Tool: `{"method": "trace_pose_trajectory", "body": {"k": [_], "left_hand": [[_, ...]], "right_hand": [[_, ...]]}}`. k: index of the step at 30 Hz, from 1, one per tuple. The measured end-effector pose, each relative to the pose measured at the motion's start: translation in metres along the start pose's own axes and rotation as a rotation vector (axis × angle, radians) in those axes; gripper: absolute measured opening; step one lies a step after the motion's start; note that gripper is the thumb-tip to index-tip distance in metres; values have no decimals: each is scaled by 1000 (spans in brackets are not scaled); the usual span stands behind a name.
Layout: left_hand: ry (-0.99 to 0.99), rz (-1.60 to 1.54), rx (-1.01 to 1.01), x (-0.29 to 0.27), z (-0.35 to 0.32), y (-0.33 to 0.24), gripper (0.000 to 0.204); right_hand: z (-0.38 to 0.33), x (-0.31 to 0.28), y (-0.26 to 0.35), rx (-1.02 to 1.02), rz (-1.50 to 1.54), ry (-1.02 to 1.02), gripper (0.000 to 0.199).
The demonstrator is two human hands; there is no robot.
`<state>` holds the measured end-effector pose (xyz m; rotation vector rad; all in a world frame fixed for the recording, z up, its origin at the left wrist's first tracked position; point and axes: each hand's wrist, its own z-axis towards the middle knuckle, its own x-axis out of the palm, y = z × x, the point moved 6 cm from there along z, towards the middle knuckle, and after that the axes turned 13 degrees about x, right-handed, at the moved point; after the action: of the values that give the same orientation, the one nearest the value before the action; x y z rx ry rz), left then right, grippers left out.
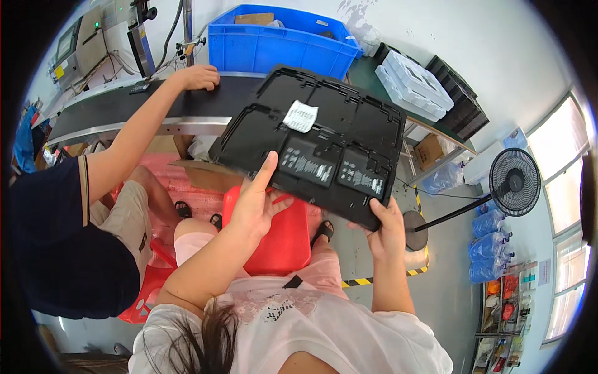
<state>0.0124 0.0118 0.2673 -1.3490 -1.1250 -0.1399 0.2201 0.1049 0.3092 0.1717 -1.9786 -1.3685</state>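
Observation:
A black plastic tray (367,124) with moulded compartments is held tilted in front of me, above my lap and the near side of the conveyor. My left hand (255,202) grips its near edge, thumb on top and fingers underneath. At the near right corner my right hand (386,225) holds the tray, thumb on top. Two flat black battery-like packs (306,161) with white print lie in the compartments nearest me. A white printed paper slip (301,116) rests on the tray near its middle.
A black conveyor belt (93,116) runs behind the tray. At left sits a co-worker, whose hand (198,78) rests over the belt. A blue bin (280,50) stands beyond. White trays (414,84) and black trays (458,93) are stacked right. A red stool (280,246) and fan (514,182) stand nearby.

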Motion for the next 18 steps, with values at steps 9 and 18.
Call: {"method": "trace_pose_trajectory", "body": {"k": [9, 18], "left_hand": [[21, 1089, 520, -132, 38, 5, 44], [-378, 1982, 105, -242, 12, -22, 47]], "right_hand": [[212, -21, 116, -133, 278, -95, 27], [456, 1, 149, -226, 475, -230, 26]]}}
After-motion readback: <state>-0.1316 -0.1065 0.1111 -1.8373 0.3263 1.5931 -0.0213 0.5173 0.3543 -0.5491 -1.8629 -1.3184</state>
